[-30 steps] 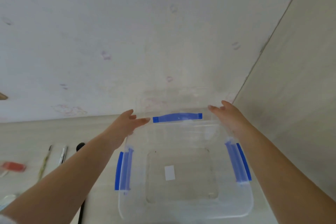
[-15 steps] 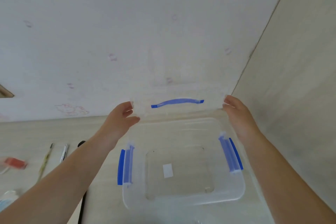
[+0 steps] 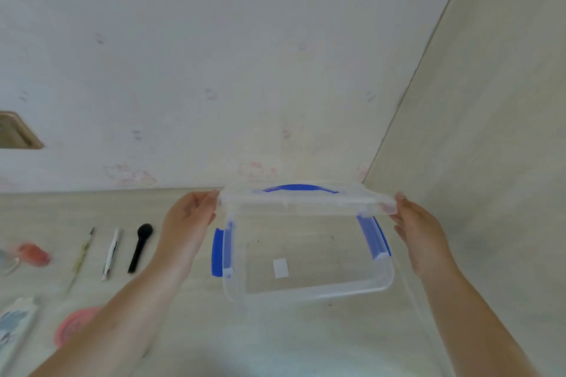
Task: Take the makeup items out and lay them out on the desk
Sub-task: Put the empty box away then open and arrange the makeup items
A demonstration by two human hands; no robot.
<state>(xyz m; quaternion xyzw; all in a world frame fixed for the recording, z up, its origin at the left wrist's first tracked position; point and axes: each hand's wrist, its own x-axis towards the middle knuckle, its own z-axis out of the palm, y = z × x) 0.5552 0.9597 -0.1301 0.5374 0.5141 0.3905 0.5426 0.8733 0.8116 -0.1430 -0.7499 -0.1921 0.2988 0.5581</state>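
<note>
A clear plastic box (image 3: 386,272) with blue side clips stands on the desk; nothing lies inside but a white label on its bottom. Above its far edge I hold the clear lid (image 3: 306,200) with a blue handle, roughly level. My left hand (image 3: 190,223) pinches the lid's left end and my right hand (image 3: 416,226) grips its right end. Makeup items lie in a row at the left: a black brush (image 3: 139,246), a white pen-like stick (image 3: 111,252), a thin yellowish stick (image 3: 82,252) and a red item (image 3: 33,254).
The wall with faint cartoon prints rises behind the desk (image 3: 275,340), and a beige side panel (image 3: 490,131) closes it off on the right. A pink round item (image 3: 76,324) and a white tube (image 3: 15,324) lie near the left front.
Both hands have lifted the lid off the box and hold it higher, over the box's far edge. The view has tilted and pulled back, showing more of the items at the left.
</note>
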